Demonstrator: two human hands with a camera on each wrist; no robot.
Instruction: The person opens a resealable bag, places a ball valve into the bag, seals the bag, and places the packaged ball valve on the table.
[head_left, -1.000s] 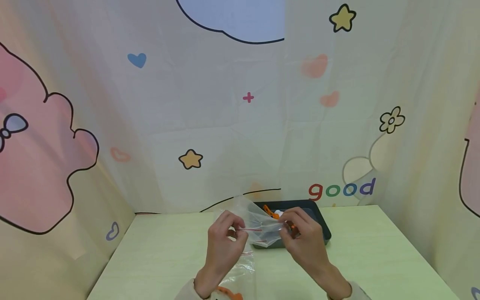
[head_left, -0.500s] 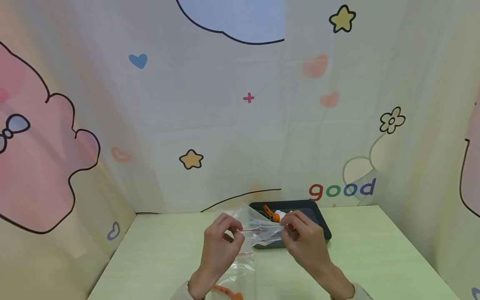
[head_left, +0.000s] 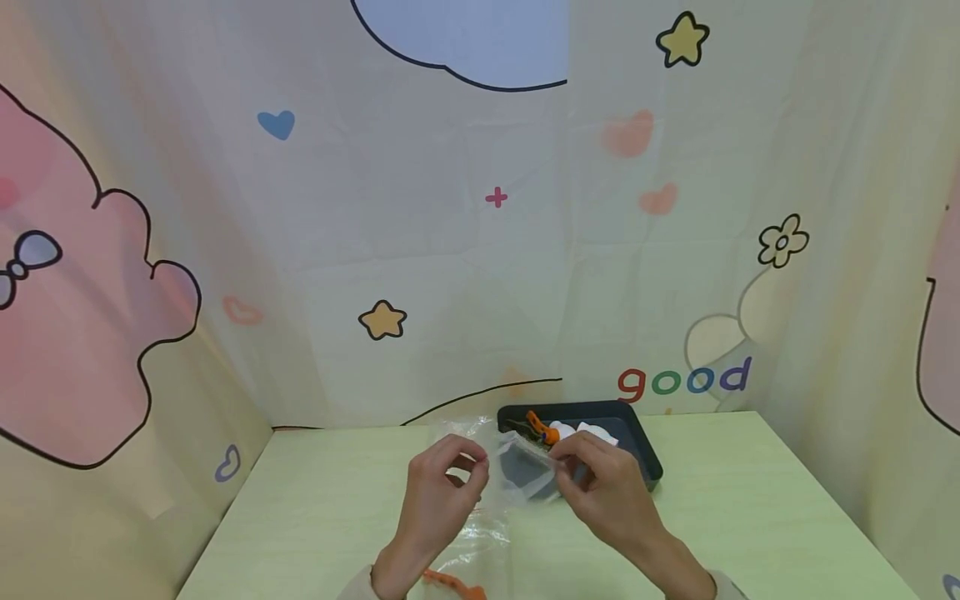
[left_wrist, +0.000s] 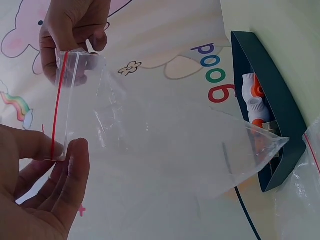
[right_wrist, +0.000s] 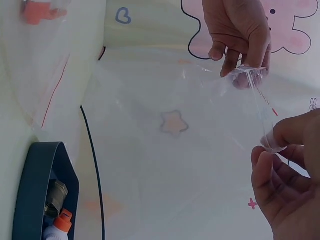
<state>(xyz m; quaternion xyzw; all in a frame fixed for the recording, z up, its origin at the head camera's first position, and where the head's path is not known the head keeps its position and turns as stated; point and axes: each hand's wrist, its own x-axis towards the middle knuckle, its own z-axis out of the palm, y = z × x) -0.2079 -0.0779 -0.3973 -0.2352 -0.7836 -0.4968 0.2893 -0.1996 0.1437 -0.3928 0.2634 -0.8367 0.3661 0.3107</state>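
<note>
- Left hand [head_left: 442,487] pinches left end of zip bag [head_left: 521,467] mouth; keep pinch on the red strip.
- Right hand [head_left: 600,487] pinches right end; pull evenly.
- Bag held above desk [head_left: 300,517] middle, before tray [head_left: 645,454].

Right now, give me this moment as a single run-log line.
left hand: pinches zip bag mouth | right hand: pinches opposite side | bag: clear, empty, held above table | tray: white-orange fittings inside
</note>
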